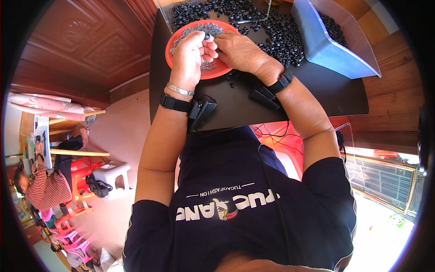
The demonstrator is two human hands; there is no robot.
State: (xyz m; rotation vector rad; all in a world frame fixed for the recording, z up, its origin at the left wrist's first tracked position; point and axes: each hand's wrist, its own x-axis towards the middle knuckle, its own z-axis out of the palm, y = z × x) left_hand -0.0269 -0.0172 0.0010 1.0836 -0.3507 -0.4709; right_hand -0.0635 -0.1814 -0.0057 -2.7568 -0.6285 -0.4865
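I see the round red plastic plate (181, 34) on the dark flat tabletop (326, 90), loose black rubber rings (276, 36) heaped just right of it, the blue plastic bin (324, 45) farther right.

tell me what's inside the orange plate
The orange plate holds a heap of small grey parts. The left hand and right hand meet over it, pinching a small black ring. Whatever lies beneath the hands is covered.

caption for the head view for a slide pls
Both hands, left hand and right hand, pinch a small black ring over an orange plate.
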